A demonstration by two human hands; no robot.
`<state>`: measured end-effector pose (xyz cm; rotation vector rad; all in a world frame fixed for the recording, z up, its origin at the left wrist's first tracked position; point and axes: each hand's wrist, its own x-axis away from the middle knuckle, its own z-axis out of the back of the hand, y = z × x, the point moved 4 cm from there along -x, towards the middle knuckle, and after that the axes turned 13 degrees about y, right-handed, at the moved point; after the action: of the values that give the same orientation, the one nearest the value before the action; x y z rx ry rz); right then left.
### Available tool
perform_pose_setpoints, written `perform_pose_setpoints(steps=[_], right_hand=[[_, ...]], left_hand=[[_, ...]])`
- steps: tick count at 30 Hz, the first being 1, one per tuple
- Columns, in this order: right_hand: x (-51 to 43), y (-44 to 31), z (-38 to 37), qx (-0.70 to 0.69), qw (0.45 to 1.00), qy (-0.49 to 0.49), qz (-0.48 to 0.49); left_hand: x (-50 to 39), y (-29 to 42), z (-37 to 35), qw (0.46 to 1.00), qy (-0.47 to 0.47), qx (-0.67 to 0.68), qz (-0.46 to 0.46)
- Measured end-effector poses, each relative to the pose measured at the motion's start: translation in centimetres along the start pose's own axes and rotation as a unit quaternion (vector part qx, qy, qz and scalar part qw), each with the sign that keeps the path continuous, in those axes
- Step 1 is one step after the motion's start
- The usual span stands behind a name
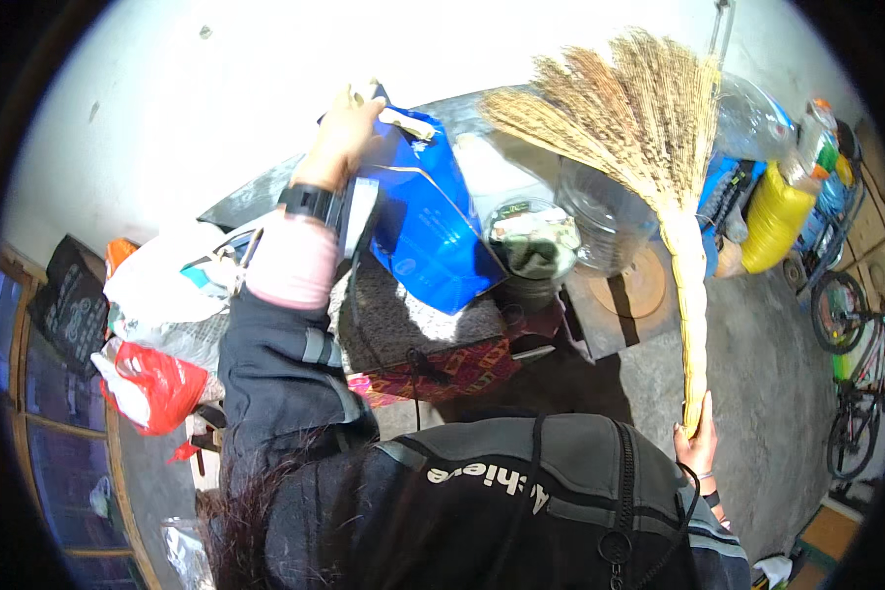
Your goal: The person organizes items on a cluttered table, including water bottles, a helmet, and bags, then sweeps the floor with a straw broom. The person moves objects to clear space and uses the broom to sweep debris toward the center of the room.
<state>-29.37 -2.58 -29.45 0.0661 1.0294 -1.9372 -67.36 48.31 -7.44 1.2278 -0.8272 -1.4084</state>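
My right hand is closed around the lower end of a straw broom's pale bound handle. The broom stands upright, its bristle head fanned out at the top. My left hand, with a black watch at the wrist, reaches far forward and grips the upper corner of a blue bag. Bright light washes out its fingertips. The bag leans over a grey textured cloth on a table. Just right of it is a clear round container with things inside.
A large clear jar stands behind the broom. White bags and a red plastic bag are at left. A yellow bundle sits among piled goods at right, with bicycles beyond the concrete floor.
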Motion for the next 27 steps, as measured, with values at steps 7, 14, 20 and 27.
perform_pose_setpoints(steps=[7, 14, 20, 27], right_hand=[[-1.4, -3.6, -3.3, -0.044, 0.997, -0.015, -0.061], [-2.1, -5.7, -4.9, -0.098, 0.995, -0.009, -0.019], [-1.7, -5.2, -5.1, -0.089, 0.996, 0.001, -0.007], [-2.0, -5.2, -4.7, -0.101, 0.995, 0.000, -0.019]], left_hand=[[10.8, -7.9, 25.9, 0.853, 0.413, -0.207, -0.243], [15.3, -20.0, 25.7, 0.920, 0.390, -0.015, -0.025], [9.3, -15.5, 23.8, 0.952, 0.213, -0.216, 0.045], [2.9, -8.2, 22.3, 0.962, 0.226, 0.144, 0.050]])
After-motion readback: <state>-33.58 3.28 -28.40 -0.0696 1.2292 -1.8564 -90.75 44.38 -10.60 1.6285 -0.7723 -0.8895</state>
